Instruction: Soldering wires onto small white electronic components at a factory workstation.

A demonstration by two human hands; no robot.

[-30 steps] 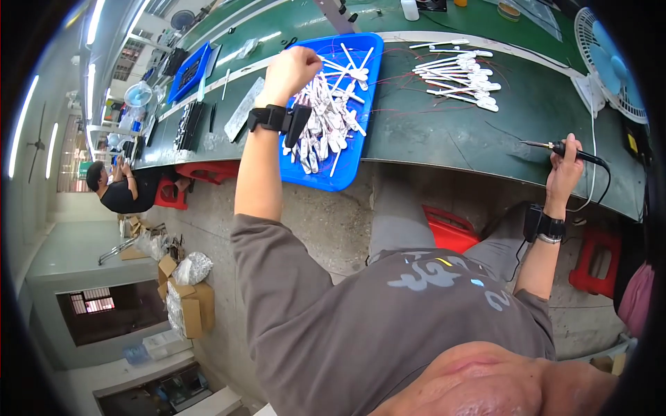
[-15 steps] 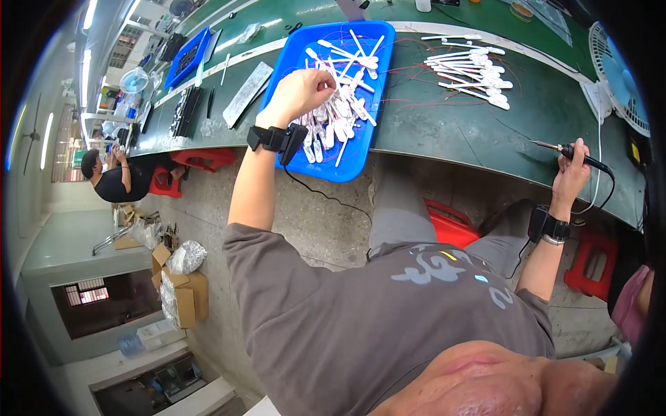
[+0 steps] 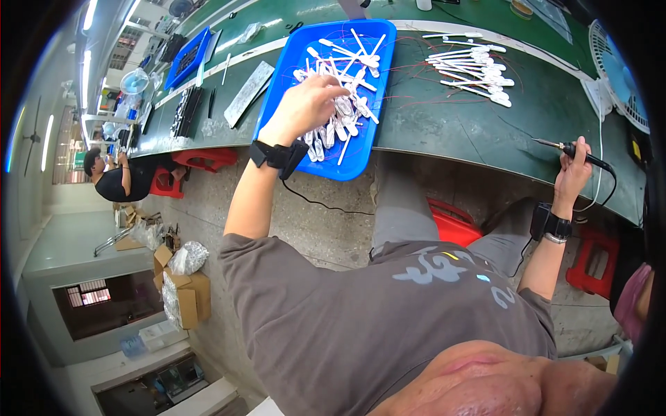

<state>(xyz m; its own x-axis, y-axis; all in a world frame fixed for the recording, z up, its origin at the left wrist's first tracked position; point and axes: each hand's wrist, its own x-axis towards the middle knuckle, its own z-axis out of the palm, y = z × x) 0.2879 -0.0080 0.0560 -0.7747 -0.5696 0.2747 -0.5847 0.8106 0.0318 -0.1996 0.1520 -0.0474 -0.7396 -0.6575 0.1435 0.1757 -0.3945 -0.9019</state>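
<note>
Tray [image 3: 295,52], blue plastic, rounded corners, holds tangled white paddle-shaped sticks [image 3: 338,129]. Left hand [image 3: 311,105] over them, fingers curled, can't tell if grasping. Right hand [image 3: 573,173] grips soldering iron [image 3: 567,148], slim metal tip.

Tray [image 3: 355,165] sits on the counter [image 3: 416,132], near end jutting past the front edge, sticks [image 3: 338,127] heaped inside, L hand [image 3: 312,104] over 'em. Flat bar [image 3: 248,95] just L of tray; 2nd batch of sticks [image 3: 479,73] to its R, on counter. Farther R, soldering iron [image 3: 551,143] in R hand [image 3: 573,173], fan [image 3: 619,76] behind.
</note>
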